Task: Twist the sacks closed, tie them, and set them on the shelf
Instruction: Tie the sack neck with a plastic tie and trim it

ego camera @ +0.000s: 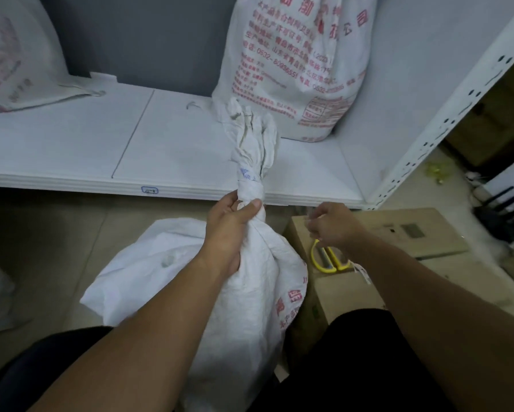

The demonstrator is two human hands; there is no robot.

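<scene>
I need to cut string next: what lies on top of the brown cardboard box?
Yellow-handled scissors lie on the brown cardboard box; the right hand covers their far end, so that part is hidden.

Soft, even indoor light falling from above; shelf (71, 144) showing brightest, no glare. Floor (41, 233) under shelf edge lying in dim shadow. Wide lens bending upright (446, 120) at right edge. Whole frame looking slightly soft, corners blurring most.

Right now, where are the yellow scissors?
In the head view, right of centre, the yellow scissors lie on the cardboard box, below the right hand, beside the twisted sack.
</scene>
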